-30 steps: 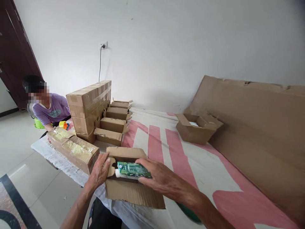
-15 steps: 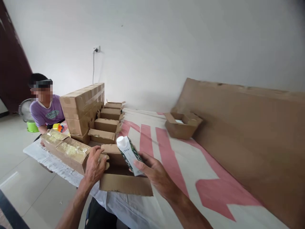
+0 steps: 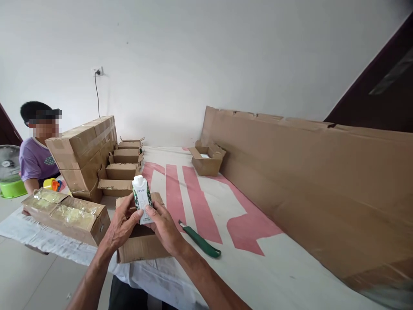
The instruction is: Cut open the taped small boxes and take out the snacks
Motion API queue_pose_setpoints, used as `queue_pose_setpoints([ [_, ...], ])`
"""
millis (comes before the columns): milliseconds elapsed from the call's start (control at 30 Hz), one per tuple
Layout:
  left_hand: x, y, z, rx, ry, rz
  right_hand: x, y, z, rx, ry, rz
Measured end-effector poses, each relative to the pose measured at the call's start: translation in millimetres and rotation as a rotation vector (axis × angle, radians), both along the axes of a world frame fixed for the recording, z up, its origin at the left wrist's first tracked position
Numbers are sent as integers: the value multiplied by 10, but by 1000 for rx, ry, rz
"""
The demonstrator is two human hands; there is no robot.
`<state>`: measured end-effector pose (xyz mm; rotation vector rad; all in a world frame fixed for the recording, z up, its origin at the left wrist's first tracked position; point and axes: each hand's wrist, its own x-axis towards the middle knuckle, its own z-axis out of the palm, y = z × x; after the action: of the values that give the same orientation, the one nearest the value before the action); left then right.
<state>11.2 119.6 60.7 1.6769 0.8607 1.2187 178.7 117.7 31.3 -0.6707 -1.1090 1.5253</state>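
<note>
A white and green drink carton [image 3: 142, 199] with a white screw cap stands upright between my two hands. My left hand [image 3: 124, 221] grips its left side, thumb on the front face. From the right, my right hand [image 3: 164, 224] grips the lower part, its thumb also on the front. Right below the carton is an open cardboard box [image 3: 142, 250] at the table's near edge; my hands hide much of its inside. A green-handled cutter knife [image 3: 201, 242] lies on the cloth to the right of my right hand.
Taped boxes [image 3: 84, 150] are stacked at the left, beside a row of open boxes [image 3: 121, 172]. A long taped box [image 3: 69, 213] lies nearer. Further back sits another open box [image 3: 206, 163] against a large cardboard sheet [image 3: 290, 181]. A person [image 3: 38, 159] sits at far left.
My left hand has left the box flap and taken hold of the carton, which is now upright. The view has turned right, and the cutter knife has come into sight.
</note>
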Motion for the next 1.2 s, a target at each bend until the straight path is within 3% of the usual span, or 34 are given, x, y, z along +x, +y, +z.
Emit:
queue_pose_setpoints([
  [200,-14,146,43,67,27,35,68,93,118,157,-166,-54],
  [367,8,350,146,129,46,57,86,339,112,270,-257,-121],
  [500,9,620,141,107,39,-36,82,626,70,297,-266,-165],
  [600,-18,854,90,11,10,-99,73,851,51,272,-276,-160],
  [767,-62,1117,-37,-52,7,-91,3,1140,-54,126,-334,-161],
  [1000,-101,1227,-299,-169,-1,-60,-48,1208,-238,46,-277,-99],
  [1200,-80,1270,-387,-106,-44,-46,-23,1229,-243,-1,-236,-60],
])
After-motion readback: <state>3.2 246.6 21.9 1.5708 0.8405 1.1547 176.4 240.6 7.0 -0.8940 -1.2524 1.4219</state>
